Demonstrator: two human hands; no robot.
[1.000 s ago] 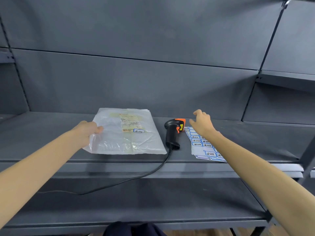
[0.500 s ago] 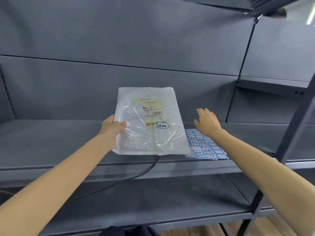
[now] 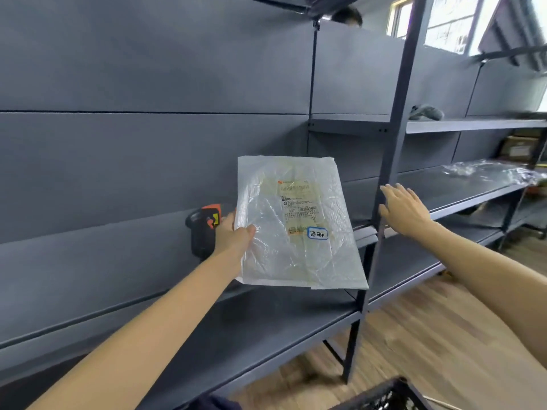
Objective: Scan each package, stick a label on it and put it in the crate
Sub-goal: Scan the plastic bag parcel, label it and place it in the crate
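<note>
My left hand (image 3: 235, 235) pinches the left edge of a flat clear plastic package (image 3: 296, 226) and holds it in the air in front of the shelf. The package carries a printed shipping slip and a small blue-bordered label (image 3: 317, 233) with handwriting. Behind my left hand, the black and orange barcode scanner (image 3: 202, 229) stands on the grey shelf (image 3: 103, 261). My right hand (image 3: 404, 210) hovers with straight fingers and holds nothing, beside a dark shelf post (image 3: 387, 179). A corner of a black crate (image 3: 381, 395) shows at the bottom edge.
Grey metal shelving runs left to right, with a lower shelf (image 3: 266, 329) under the package. On the right shelf lies crumpled clear plastic (image 3: 485, 170); a grey object (image 3: 426, 113) rests one level higher. Wooden floor (image 3: 429, 335) lies at the lower right. A person's head (image 3: 347, 15) shows above the shelving.
My left hand has lifted the package off the shelf and carried it to the right. The view has swung right, so the label sheet is out of sight. My right hand stays open.
</note>
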